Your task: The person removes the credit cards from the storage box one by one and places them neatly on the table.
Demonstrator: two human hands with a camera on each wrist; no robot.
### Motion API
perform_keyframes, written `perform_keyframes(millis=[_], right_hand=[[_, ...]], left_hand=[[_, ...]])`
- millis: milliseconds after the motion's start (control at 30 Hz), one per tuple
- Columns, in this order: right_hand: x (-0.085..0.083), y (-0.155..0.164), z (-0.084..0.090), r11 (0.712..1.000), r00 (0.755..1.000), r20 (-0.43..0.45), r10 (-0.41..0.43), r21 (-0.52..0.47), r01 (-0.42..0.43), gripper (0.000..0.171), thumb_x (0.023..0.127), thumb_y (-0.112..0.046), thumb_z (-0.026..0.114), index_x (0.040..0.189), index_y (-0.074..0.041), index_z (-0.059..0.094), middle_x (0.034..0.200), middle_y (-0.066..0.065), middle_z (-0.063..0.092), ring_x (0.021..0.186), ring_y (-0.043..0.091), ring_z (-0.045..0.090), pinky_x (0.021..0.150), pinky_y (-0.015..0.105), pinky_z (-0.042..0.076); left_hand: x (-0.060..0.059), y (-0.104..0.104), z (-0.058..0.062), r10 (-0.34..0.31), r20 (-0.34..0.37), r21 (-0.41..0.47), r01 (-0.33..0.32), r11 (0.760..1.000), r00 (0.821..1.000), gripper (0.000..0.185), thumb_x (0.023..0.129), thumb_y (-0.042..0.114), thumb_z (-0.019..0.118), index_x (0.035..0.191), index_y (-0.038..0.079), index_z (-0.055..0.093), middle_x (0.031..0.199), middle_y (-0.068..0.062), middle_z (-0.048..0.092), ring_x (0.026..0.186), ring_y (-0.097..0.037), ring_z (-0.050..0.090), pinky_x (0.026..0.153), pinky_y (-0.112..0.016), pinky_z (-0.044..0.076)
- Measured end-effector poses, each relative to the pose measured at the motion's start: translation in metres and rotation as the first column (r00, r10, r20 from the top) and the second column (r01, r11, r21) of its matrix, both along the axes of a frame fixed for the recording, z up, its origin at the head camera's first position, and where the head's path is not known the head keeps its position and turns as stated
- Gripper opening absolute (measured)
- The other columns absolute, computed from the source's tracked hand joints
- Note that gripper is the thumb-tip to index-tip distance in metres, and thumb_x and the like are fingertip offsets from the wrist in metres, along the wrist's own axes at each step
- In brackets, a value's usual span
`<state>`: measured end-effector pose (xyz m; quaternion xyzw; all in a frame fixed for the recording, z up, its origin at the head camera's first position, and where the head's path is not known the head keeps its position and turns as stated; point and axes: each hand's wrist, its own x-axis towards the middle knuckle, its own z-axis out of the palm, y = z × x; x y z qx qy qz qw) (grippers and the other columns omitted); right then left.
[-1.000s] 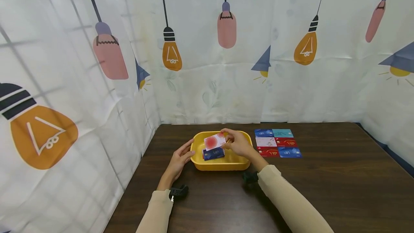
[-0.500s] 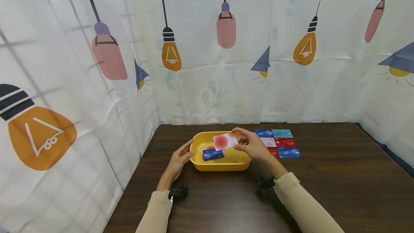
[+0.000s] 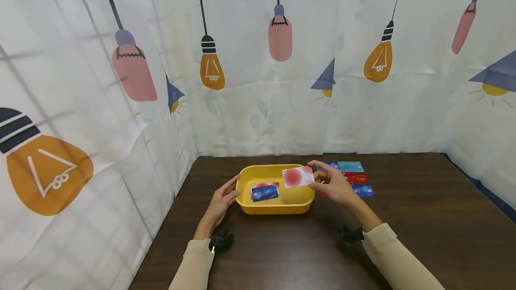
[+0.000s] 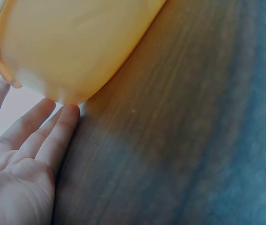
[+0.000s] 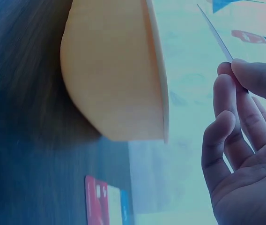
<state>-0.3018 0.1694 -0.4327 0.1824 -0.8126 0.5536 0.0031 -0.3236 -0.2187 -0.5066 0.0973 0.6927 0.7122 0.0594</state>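
One left hand (image 3: 217, 202) rests straight fingers on our tub (image 3: 278, 210), lower centre; right of centre, over it, a card (image 3: 296, 177) sits pinched by one end in our right hand (image 3: 333, 185); we should keep it high.

i see white printed drapes (image 3: 238, 120) on three sides: orange bulbs (image 3: 378, 61), pink pendant lamps (image 3: 280, 38), blue lampshades (image 3: 325, 77). blurry grey grid lines (image 3: 18, 73) at left. dark brown wood-grain table (image 3: 423, 223), far edge near the drapes; navy strip (image 3: 479, 184) along its right side.
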Motion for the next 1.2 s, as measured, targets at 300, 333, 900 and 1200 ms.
perform_keyframes(millis=[300,333,900,1200], right_hand=[[0.013,0.025,-0.011,0.996,1.000,0.009,0.002,-0.093,-0.001,0.057,0.093,-0.014,0.076,0.144,-0.012,0.051,0.101,0.012,0.075,0.083,0.016,0.066,0.076,0.031,0.061],[0.015,0.028,-0.012,0.996,1.000,0.011,-0.001,-0.094,0.002,0.057,0.093,-0.014,0.076,0.144,-0.011,0.051,0.100,0.011,0.074,0.082,0.015,0.066,0.075,0.031,0.061],[0.026,0.075,-0.027,0.998,0.998,-0.041,-0.053,-0.038,0.052,0.056,0.095,-0.013,0.072,0.145,-0.002,0.050,0.096,0.006,0.076,0.083,0.009,0.061,0.071,0.022,0.050],[0.026,0.092,-0.035,0.997,0.998,-0.009,-0.056,-0.050,0.056,0.057,0.095,-0.009,0.071,0.144,0.005,0.047,0.093,0.002,0.076,0.080,0.010,0.059,0.065,0.025,0.046]], left_hand=[[0.003,0.001,0.002,-0.004,0.008,-0.003,0.004,1.000,1.000,0.051,0.104,0.014,0.059,0.154,0.022,0.049,0.160,-0.007,0.046,0.146,-0.030,0.046,0.106,-0.032,0.053],[0.003,0.001,0.002,-0.002,0.011,-0.003,0.002,1.000,1.000,0.051,0.104,0.014,0.059,0.153,0.022,0.049,0.160,-0.006,0.045,0.146,-0.029,0.046,0.106,-0.032,0.053],[0.001,-0.001,0.001,0.005,-0.021,-0.019,-0.005,1.000,1.000,0.054,0.104,0.015,0.059,0.156,0.017,0.045,0.161,-0.014,0.043,0.146,-0.034,0.045,0.104,-0.030,0.053],[0.002,-0.002,0.001,-0.016,-0.006,-0.022,0.015,1.000,1.000,0.054,0.104,0.016,0.058,0.156,0.017,0.044,0.162,-0.014,0.042,0.147,-0.034,0.043,0.110,-0.038,0.050]])
